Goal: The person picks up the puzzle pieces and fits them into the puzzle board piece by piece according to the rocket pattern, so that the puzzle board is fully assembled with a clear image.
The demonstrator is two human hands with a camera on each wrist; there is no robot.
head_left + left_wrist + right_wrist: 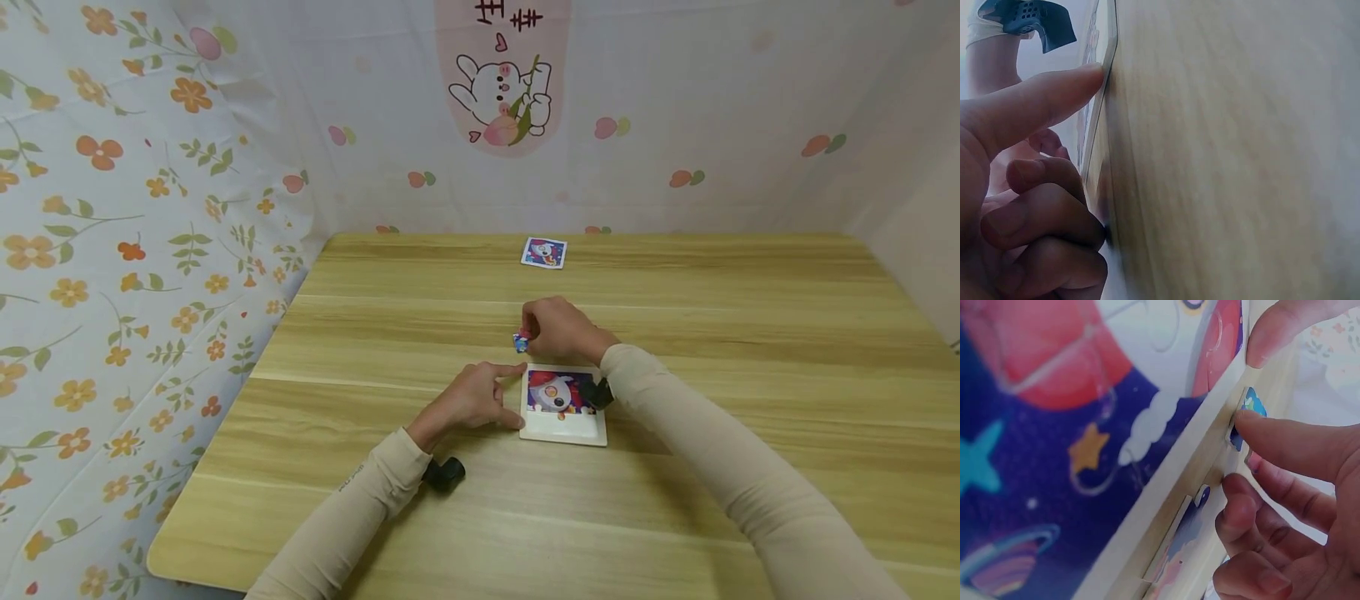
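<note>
Left hand (476, 397), 2 digits spread, touched the left edge of a square white puzzle tray (555, 427); right hand (558, 327) pinched a small blue piece (520, 342) amid roomy wood-grain tabletop (750, 333).

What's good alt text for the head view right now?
The right hand pinches a small jigsaw piece just beyond a partly filled puzzle tray, while the left hand touches the tray's left edge; farther away, a picture card lies on the wood-grain table.

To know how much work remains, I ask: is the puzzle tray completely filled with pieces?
No, the head view shows the near strip of the puzzle tray bare, below the fitted pieces.
</note>
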